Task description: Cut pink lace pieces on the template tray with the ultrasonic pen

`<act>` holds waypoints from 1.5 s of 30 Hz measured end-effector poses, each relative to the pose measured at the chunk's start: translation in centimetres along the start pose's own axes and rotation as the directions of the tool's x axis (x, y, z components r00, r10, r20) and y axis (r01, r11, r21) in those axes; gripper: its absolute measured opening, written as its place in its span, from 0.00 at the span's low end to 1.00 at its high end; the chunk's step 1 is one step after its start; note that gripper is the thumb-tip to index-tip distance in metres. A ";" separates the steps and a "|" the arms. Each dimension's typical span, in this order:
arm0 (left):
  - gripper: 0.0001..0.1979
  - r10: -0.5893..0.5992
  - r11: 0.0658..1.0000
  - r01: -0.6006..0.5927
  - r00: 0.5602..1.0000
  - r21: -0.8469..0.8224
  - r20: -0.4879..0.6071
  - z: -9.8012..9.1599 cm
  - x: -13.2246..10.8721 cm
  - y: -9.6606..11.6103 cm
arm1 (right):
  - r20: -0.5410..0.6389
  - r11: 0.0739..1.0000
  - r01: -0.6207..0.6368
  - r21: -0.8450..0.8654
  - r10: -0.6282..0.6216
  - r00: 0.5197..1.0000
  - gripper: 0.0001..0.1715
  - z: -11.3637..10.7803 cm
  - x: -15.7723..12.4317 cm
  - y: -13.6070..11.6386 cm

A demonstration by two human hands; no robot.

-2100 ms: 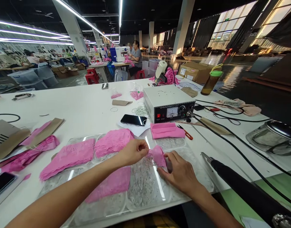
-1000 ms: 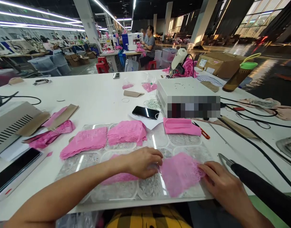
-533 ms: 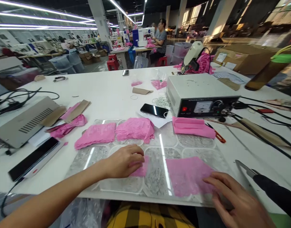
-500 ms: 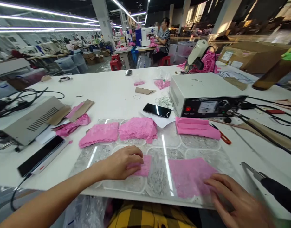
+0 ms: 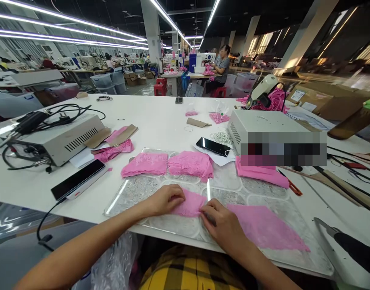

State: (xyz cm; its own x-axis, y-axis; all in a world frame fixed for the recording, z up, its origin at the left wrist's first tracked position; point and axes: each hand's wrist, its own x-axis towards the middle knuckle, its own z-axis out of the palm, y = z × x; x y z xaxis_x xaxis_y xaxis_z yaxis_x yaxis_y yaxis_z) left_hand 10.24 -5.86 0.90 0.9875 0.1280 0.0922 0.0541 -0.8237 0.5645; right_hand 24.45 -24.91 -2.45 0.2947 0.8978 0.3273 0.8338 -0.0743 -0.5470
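Right hand (image 5: 223,225) has left the larger lace piece (image 5: 265,231) and crossed over to the left hand (image 5: 165,200), and both now meet on the small pink lace piece (image 5: 189,204), low in the centre of the frame. Left fingers curl down on its left edge and right fingertips pinch the opposite edge, apparently keeping it flat on the clear moulded tray (image 5: 124,198) at the desk (image 5: 161,121) front. Lower right, that larger piece lies spread and untouched, while two lace stacks (image 5: 145,164) sit along the tray's far edge
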 end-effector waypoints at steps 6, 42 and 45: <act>0.13 0.070 0.991 -0.063 0.996 0.121 -0.052 1.0 -1.4 0.1 | 0.002 0.973 -0.166 0.162 0.168 0.986 0.11 -1.2 0.6 0.1; 0.19 0.343 0.887 -0.426 0.867 0.181 0.361 3.8 7.8 6.1 | -0.216 0.920 -0.025 -0.392 -0.066 0.974 0.17 -8.6 -7.7 11.0; 0.15 0.359 0.885 -0.421 0.889 0.198 0.286 3.1 8.7 6.2 | -0.308 0.959 -0.059 -0.277 -0.030 0.951 0.16 -8.6 -5.7 12.1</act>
State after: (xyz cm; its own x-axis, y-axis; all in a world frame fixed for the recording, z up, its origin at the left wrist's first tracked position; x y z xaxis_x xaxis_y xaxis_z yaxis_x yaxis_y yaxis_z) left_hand 19.60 -11.59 2.61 0.9393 -0.3394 0.0502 -0.3384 -0.8923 0.2990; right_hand 36.84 -34.65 -4.29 0.3988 0.7220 0.5654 0.9116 -0.2449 -0.3302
